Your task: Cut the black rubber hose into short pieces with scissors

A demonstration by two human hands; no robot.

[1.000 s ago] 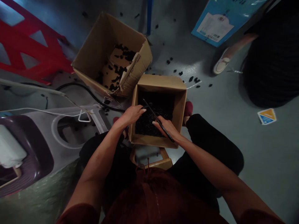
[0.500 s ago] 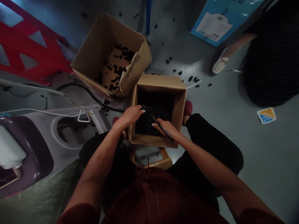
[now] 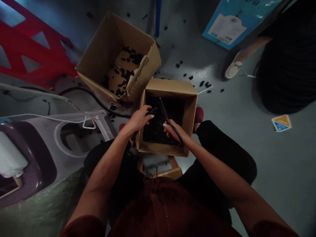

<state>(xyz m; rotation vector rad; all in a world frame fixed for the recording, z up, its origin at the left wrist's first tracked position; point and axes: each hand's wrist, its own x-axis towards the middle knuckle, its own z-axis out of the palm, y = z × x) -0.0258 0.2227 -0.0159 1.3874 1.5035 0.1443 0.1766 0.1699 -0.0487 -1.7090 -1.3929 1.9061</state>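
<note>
The right hand [image 3: 174, 129] had its fingers wrapped round a long black tool [image 3: 163, 110]; the left hand [image 3: 141, 118] was pinched on a black piece [image 3: 152, 111]. Beneath both grips sat a cardboard box [image 3: 170, 86]; beyond, a torn carton [image 3: 95, 54].

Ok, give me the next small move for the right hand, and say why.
Probably ease the right hand slightly leftward, bringing the long dark tool to the dark piece in the left hand. The piece juts toward the tool, a small gap shows between them, and both are above the box.
</note>
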